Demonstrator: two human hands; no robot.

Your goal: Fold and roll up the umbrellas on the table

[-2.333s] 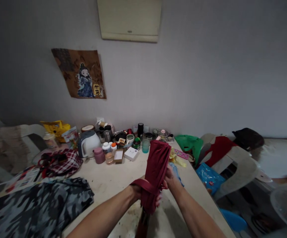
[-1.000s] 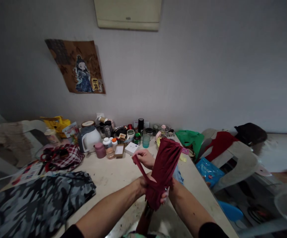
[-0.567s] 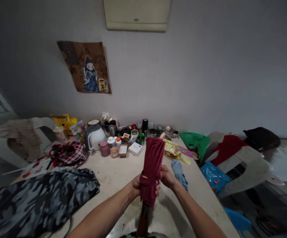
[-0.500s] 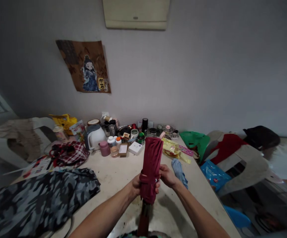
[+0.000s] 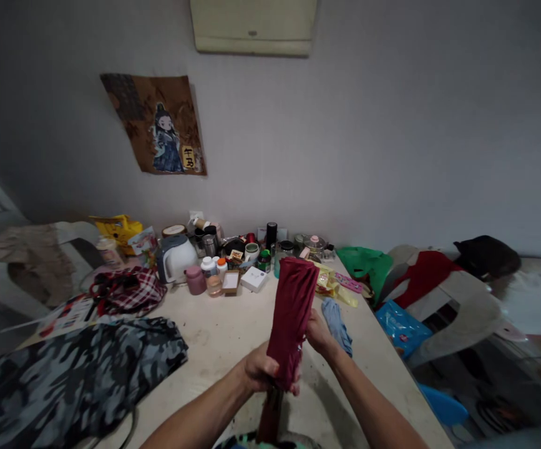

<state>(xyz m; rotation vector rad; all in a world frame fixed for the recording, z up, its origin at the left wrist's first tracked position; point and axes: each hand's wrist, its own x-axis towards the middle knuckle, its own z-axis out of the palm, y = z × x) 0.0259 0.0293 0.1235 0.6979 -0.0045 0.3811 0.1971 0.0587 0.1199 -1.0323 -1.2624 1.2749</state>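
A folded maroon umbrella (image 5: 292,312) stands above the table in front of me, its top leaning a little to the right. My left hand (image 5: 264,369) is wrapped around its lower end, with the thumb across the front of the cloth. At the right edge of the cloth, about midway down, my right hand (image 5: 317,329) has its fingers closed on the fabric; the fingertips are partly hidden behind it. Below the cloth, the brown shaft or handle (image 5: 269,416) points down toward my body.
Bottles, jars, a pink canister (image 5: 196,280) and an electric kettle (image 5: 179,258) crowd the back of the table (image 5: 214,340). Camouflage cloth (image 5: 87,368) covers the left side. A light-blue cloth (image 5: 337,324) lies right of my right hand. Chairs with bags stand at the right.
The umbrella's top has tilted further right. My left hand has slid lower on the cloth, and the fold that crossed the middle no longer shows. My right hand stays at the right edge.
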